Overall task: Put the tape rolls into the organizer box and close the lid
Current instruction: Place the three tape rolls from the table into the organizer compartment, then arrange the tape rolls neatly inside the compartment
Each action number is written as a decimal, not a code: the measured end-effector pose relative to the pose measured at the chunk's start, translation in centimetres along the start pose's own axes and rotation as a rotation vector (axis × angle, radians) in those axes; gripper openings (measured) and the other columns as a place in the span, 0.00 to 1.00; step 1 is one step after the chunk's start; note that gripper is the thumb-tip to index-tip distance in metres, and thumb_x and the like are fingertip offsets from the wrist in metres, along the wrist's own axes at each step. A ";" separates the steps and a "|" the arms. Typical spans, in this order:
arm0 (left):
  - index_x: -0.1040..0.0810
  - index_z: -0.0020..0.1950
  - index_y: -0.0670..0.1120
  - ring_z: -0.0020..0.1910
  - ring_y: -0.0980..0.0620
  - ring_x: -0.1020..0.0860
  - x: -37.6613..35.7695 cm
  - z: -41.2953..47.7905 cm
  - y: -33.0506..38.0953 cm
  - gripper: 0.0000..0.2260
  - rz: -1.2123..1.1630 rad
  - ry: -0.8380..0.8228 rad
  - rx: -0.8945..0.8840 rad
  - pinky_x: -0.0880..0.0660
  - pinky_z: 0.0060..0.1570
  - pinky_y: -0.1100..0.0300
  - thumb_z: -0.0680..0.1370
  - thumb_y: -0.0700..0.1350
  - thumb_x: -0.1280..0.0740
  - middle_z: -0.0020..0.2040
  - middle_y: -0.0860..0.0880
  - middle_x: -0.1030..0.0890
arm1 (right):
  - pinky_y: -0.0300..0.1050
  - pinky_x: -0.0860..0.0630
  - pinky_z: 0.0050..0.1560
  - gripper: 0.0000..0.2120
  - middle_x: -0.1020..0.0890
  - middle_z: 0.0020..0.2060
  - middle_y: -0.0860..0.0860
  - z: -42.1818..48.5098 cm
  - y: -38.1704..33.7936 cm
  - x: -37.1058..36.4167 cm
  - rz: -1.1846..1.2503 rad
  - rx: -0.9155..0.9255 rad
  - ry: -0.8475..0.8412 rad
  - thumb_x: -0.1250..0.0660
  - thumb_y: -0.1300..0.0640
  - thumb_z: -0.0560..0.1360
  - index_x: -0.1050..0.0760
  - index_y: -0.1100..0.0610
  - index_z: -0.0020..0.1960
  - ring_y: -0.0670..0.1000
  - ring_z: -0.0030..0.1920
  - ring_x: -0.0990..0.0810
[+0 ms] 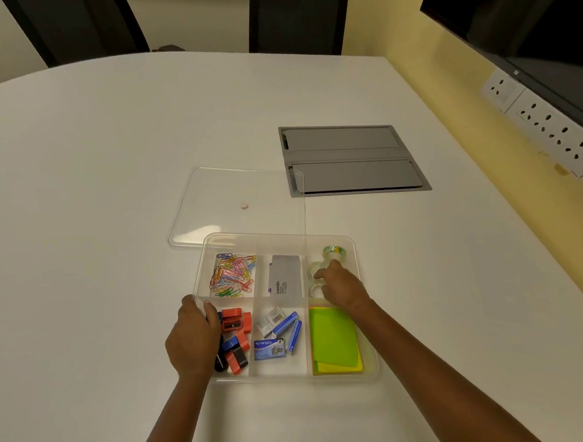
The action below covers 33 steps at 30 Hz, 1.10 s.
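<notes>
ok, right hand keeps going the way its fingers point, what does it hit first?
Likely the clear tape rolls in the far right compartment of the organizer box. The right hand points up-left, fingertips at or on them; contact is unclear.

One organizer box (366, 322), one lid (213, 198), two hands, several tape rolls (334, 250), many paper clips (232, 274)

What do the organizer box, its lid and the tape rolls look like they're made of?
Organizer box: looks like frosted translucent plastic; the contents show hazily through its walls.
Lid: clearer, glossy plastic, apparently rigid; the table reads cleanly through it and its rim catches light.
Tape rolls: seem to be clear glossy tape, pale and see-through. Their cores are too small to judge.
</notes>
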<state>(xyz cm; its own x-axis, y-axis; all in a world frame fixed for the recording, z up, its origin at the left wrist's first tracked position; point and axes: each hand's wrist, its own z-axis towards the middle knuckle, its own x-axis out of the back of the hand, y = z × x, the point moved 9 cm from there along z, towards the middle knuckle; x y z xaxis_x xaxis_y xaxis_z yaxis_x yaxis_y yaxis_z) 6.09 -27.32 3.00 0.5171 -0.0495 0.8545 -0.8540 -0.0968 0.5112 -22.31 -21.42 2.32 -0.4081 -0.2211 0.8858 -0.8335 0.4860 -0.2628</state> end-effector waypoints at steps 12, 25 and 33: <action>0.31 0.63 0.39 0.46 0.38 0.18 0.0 -0.1 0.2 0.17 0.007 0.001 -0.022 0.22 0.40 0.50 0.80 0.49 0.43 0.54 0.38 0.19 | 0.50 0.27 0.60 0.20 0.32 0.69 0.54 -0.7 0.4 3.0 -0.222 0.108 0.098 0.42 0.65 0.79 0.30 0.54 0.69 0.57 0.67 0.31; 0.32 0.63 0.39 0.47 0.37 0.18 0.1 -0.1 0.5 0.17 0.028 -0.020 -0.024 0.22 0.42 0.49 0.80 0.50 0.44 0.55 0.38 0.19 | 0.48 0.24 0.56 0.13 0.23 0.61 0.56 -0.2 -0.1 3.2 -0.313 0.039 0.091 0.42 0.62 0.79 0.25 0.59 0.61 0.57 0.61 0.23; 0.32 0.63 0.39 0.47 0.37 0.18 0.0 -0.1 0.5 0.17 0.021 -0.017 -0.022 0.22 0.42 0.50 0.80 0.49 0.44 0.55 0.38 0.19 | 0.50 0.28 0.57 0.17 0.29 0.62 0.59 1.0 -2.1 2.1 -0.283 0.119 0.095 0.41 0.67 0.77 0.26 0.59 0.64 0.59 0.63 0.31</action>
<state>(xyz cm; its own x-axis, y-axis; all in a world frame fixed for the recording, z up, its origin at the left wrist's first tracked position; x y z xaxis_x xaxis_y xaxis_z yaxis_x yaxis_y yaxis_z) 5.67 -27.31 3.30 0.4999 -0.0686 0.8633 -0.8655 -0.0740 0.4953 -21.82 -23.74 4.39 -0.1219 -0.2503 0.9605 -0.9489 0.3133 -0.0388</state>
